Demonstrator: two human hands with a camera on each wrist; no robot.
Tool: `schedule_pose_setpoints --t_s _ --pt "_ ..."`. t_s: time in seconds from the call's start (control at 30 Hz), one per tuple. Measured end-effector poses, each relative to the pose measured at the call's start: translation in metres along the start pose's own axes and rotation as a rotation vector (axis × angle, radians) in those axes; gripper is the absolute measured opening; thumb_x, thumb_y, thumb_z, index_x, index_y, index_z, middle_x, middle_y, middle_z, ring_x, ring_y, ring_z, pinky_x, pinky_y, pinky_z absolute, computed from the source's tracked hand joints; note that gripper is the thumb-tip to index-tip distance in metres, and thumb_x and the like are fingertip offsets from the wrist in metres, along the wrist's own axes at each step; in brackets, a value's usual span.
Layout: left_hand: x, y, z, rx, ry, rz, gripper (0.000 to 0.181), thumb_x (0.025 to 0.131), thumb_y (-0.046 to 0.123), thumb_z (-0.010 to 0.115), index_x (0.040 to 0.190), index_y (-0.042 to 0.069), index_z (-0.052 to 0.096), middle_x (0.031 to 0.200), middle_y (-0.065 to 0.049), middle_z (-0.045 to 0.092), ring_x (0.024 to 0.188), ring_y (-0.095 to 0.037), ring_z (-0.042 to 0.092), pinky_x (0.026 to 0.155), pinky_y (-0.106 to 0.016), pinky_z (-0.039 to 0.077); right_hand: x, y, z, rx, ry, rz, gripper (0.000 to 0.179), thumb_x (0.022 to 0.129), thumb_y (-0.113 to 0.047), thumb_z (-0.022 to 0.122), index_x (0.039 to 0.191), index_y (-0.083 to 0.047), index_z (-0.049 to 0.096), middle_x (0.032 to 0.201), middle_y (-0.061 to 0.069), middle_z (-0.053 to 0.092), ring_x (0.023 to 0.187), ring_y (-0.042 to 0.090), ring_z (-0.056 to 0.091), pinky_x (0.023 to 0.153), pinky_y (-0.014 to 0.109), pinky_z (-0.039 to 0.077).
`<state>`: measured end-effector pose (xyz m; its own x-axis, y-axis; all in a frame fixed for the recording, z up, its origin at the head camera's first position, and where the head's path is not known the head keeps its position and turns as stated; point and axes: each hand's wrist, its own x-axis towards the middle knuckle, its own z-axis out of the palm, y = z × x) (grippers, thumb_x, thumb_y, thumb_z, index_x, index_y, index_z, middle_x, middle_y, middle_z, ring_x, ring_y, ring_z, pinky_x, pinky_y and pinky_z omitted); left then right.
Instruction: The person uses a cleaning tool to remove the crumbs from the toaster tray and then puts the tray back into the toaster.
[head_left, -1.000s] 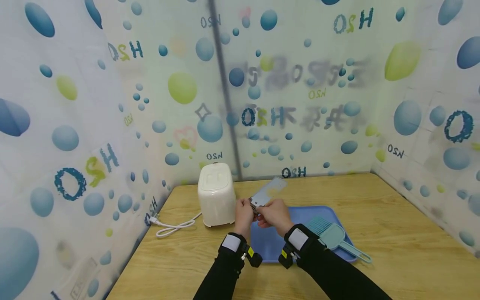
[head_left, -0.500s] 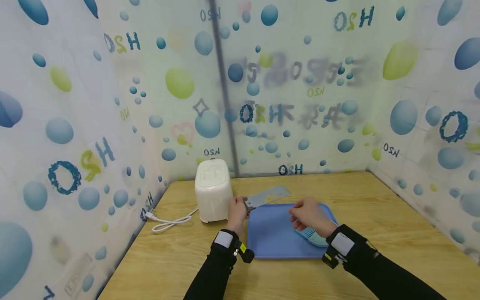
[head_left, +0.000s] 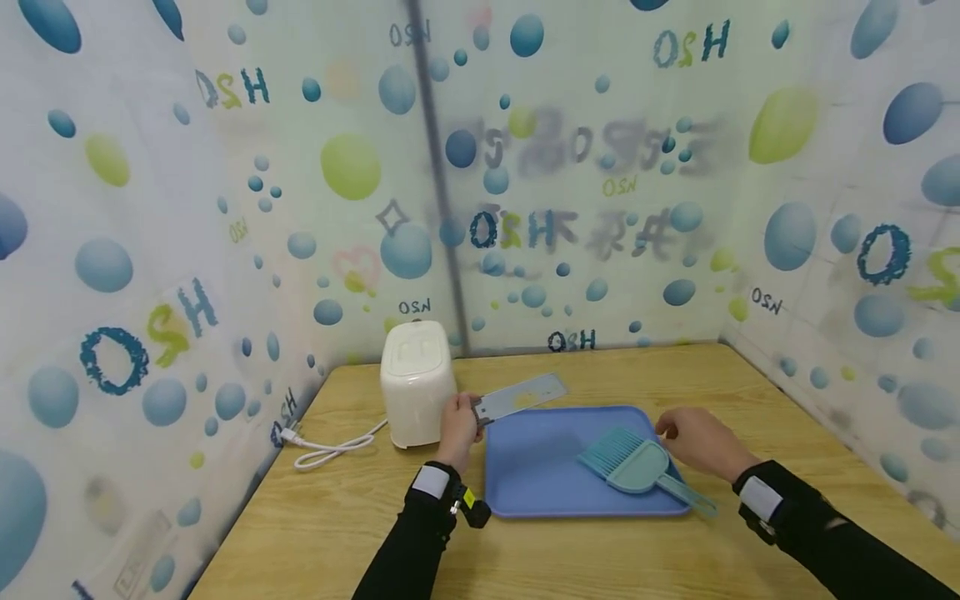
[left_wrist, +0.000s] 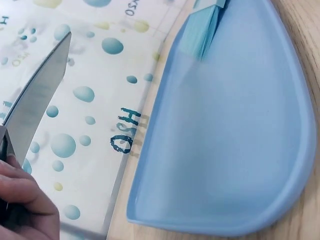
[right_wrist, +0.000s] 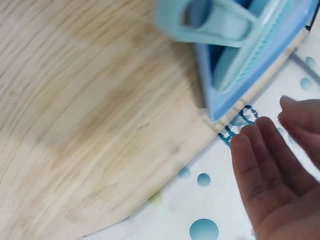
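My left hand (head_left: 459, 423) grips a thin, flat metal plate (head_left: 523, 397) by its dark end, next to a cream-white toaster-like appliance (head_left: 416, 385). The plate is rectangular and shiny, and points right over the back left of a blue tray (head_left: 525, 483). In the left wrist view the plate (left_wrist: 42, 92) appears foreshortened like a blade. On the tray's right half lies a teal dustpan-and-brush set (head_left: 637, 467), its handle sticking out over the rim. Beyond the tray's right rim, my right hand (head_left: 701, 440) holds nothing, its fingers loosely bent.
A white cord (head_left: 333, 454) with a plug lies coiled on the wooden table (head_left: 570, 558), left of the appliance. Patterned sheets (head_left: 600, 208) enclose the table at the back and both sides.
My right hand has let go of the metal plate and moved right, past the tray. My left hand keeps the plate, now tilted flatter to the right. The brush set is uncovered again.
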<state>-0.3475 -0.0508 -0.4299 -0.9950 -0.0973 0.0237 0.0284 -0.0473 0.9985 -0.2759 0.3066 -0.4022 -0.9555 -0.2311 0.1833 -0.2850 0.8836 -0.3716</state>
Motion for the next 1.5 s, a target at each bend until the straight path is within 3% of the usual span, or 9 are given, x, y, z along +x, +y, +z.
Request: schedule_pose_setpoints --t_s 0.27,0.5,0.73,0.97,1.2,1.37,1.5 --pt "0.002 -0.004 -0.007 0.008 -0.032 -0.005 0.036 0.113 0.022 0.031 0.123 -0.003 0.055 0.09 -0.011 0.057 0.056 -0.014 0.048 0.05 -0.022 0.042 -0.003 0.016 0.015 -0.098 -0.062 -0.095 0.021 0.088 -0.001 0.075 0.108 0.003 0.072 0.106 0.015 0.07 0.102 0.039 0.066 0.087 0.057 0.054" --pt "0.003 -0.002 -0.009 0.018 -0.037 -0.024 0.037 0.113 0.024 0.032 0.123 -0.002 0.056 0.088 -0.011 0.057 0.053 -0.01 0.049 0.047 -0.02 0.041 -0.004 0.021 0.027 -0.188 -0.084 -0.19 0.027 0.085 0.006 0.075 0.111 -0.003 0.074 0.111 0.013 0.069 0.105 0.038 0.066 0.085 0.053 0.056" --pt "0.003 0.0 -0.008 0.024 -0.068 -0.019 0.036 0.113 0.024 0.033 0.123 -0.002 0.057 0.088 -0.011 0.058 0.052 -0.01 0.049 0.047 -0.02 0.041 -0.007 0.017 0.033 -0.21 -0.14 -0.2 0.033 0.086 0.014 0.069 0.114 -0.003 0.073 0.117 0.015 0.068 0.112 0.041 0.063 0.09 0.056 0.054" --pt "0.003 0.0 -0.006 0.03 -0.086 -0.018 0.034 0.113 0.023 0.034 0.121 -0.001 0.056 0.085 -0.009 0.057 0.049 -0.01 0.049 0.047 -0.021 0.041 -0.008 0.021 0.037 -0.258 -0.167 -0.276 0.037 0.086 0.017 0.066 0.118 -0.001 0.072 0.12 0.02 0.067 0.113 0.044 0.063 0.09 0.058 0.053" --pt "0.004 -0.001 -0.005 0.012 -0.095 -0.022 0.034 0.113 0.023 0.034 0.12 -0.001 0.056 0.088 -0.011 0.058 0.05 -0.011 0.05 0.047 -0.021 0.042 -0.008 0.02 0.038 -0.305 -0.139 -0.372 0.028 0.085 0.009 0.073 0.111 -0.002 0.076 0.105 0.014 0.072 0.1 0.035 0.069 0.081 0.049 0.058" --pt "0.004 -0.003 -0.005 -0.001 -0.106 -0.036 0.034 0.113 0.024 0.034 0.12 0.0 0.056 0.09 -0.013 0.059 0.052 -0.012 0.051 0.047 -0.021 0.043 -0.009 0.017 0.044 -0.455 -0.087 -0.5 0.021 0.08 0.007 0.077 0.094 -0.008 0.074 0.082 0.004 0.067 0.075 0.02 0.066 0.064 0.039 0.057" --pt "0.003 -0.004 -0.005 0.002 -0.111 -0.036 0.034 0.113 0.024 0.034 0.12 0.0 0.056 0.089 -0.012 0.06 0.052 -0.012 0.051 0.047 -0.021 0.043 -0.012 0.014 0.048 -0.568 -0.054 -0.578 0.019 0.079 0.002 0.08 0.089 -0.011 0.07 0.072 0.001 0.061 0.064 0.017 0.06 0.059 0.036 0.053"
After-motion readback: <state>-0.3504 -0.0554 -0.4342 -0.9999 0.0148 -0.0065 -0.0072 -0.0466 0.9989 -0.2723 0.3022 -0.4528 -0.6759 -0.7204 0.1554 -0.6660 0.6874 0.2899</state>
